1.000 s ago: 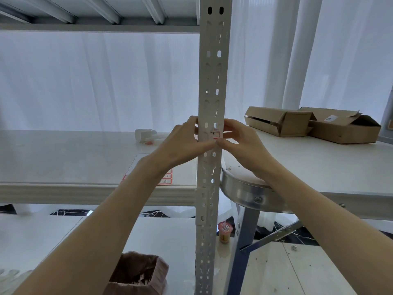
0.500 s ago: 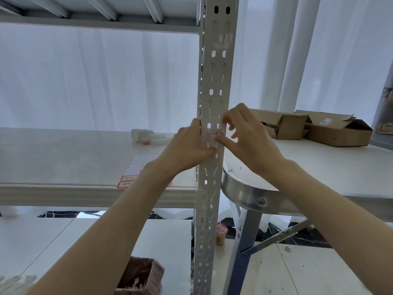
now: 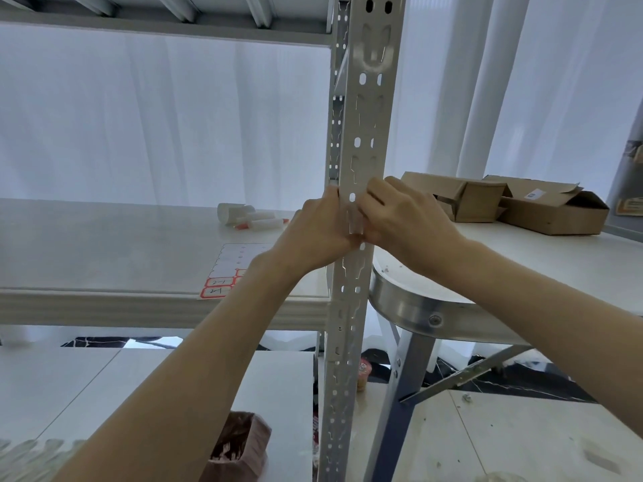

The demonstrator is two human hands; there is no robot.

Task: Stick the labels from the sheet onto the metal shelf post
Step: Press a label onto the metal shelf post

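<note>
A: Where was the label at that moment?

B: A pale label (image 3: 355,222) lay on the front face of the metal shelf post (image 3: 368,109), between the two hands. The sheet (image 3: 240,262) lay on the shelf board (image 3: 104,238), to the left of the post, with red-framed labels (image 3: 217,287) at its near end.

A: And the fingers?

B: The left hand (image 3: 318,234) was curled round the left edge of the post, so it gripped the post. The right hand (image 3: 409,217) had bent fingers, with their tips at the label. Whether they pinched it or only pressed it, I could not tell.

A: What could go wrong, in your opinion?

B: I judged three things. The post face was full of holes and slots, so the label had little flat metal under it. A part lying over a hole could be loose and lift later. If one side was pressed before the other, the label could sit crooked or take a wrinkle. Also, the glue could hold to a fingertip and pull a corner up when the hand left.
</note>
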